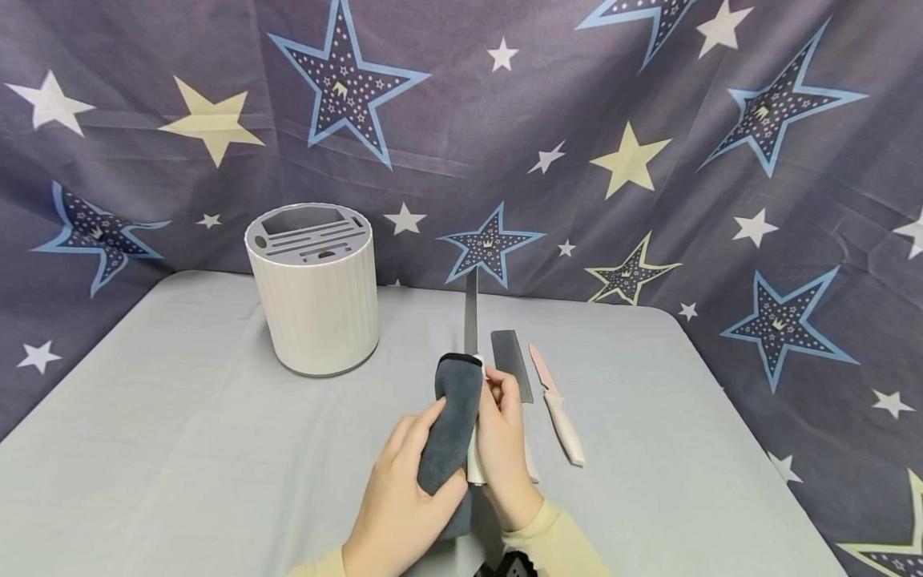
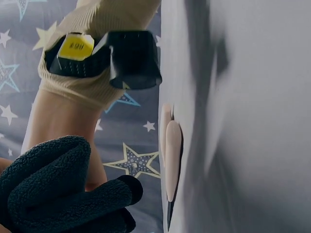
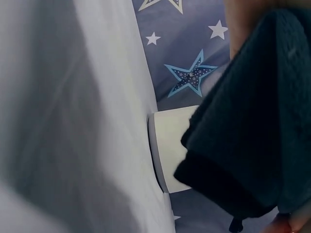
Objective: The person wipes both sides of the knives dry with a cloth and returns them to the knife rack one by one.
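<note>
My left hand (image 1: 407, 485) grips a folded dark grey cloth (image 1: 453, 429), thumb on its near side and fingers along its left edge. Beside the cloth, my right hand (image 1: 503, 441) holds a long knife by its white handle (image 1: 475, 461). Its narrow grey blade (image 1: 471, 312) points away from me, above the table. The cloth lies against the handle and covers part of it. In the left wrist view the cloth (image 2: 48, 189) shows its folds; in the right wrist view the cloth (image 3: 243, 126) hides most of the fingers.
Right of the hands lie a broad dark-bladed cleaver (image 1: 512, 365) and a small knife with a pink blade and pale handle (image 1: 565, 429). A white ribbed knife block (image 1: 317, 312) with a slotted grey top stands back left on the grey-covered table (image 1: 180, 449). Star-patterned fabric (image 1: 461, 120) hangs behind.
</note>
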A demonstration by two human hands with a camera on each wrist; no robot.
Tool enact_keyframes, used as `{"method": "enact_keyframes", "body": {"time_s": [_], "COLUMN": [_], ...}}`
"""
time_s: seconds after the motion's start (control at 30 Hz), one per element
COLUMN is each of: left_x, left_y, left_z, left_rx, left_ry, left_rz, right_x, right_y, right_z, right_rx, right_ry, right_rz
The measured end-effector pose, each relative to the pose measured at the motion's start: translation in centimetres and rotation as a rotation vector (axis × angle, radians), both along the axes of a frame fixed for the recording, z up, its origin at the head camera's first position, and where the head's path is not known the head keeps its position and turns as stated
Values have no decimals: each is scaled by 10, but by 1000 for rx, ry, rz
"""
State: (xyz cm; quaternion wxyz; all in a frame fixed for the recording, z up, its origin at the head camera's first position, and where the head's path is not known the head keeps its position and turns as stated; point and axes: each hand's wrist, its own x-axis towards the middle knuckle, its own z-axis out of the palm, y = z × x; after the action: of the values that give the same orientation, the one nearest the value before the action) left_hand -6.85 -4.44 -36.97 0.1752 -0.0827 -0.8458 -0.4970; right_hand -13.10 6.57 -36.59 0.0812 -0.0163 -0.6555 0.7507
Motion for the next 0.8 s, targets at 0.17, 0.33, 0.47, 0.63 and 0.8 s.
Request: {"method": "enact_keyframes", "body": {"time_s": [0.17, 0.33, 0.47, 0.63, 0.8], "left_x": [4, 6, 8, 11, 13], "left_y": [2, 3, 5, 6, 7], "left_z": [1, 0, 0, -1, -3], "left_rx": [25, 20, 13, 17, 22], "left_ry": [-35, -23, 0, -12, -12], "left_rz": [-32, -44, -48, -64, -81], "right_x": [-4, -8, -10, -12, -14], "right_y": [3, 7, 10, 12, 15], "right_z": [1, 1, 2, 3, 2], "right_rx": [-19, -11, -2, -3, -3], "right_ry": [-15, -30, -34, -45, -37], "right_rz": [3, -15, -27, -30, -32]}}
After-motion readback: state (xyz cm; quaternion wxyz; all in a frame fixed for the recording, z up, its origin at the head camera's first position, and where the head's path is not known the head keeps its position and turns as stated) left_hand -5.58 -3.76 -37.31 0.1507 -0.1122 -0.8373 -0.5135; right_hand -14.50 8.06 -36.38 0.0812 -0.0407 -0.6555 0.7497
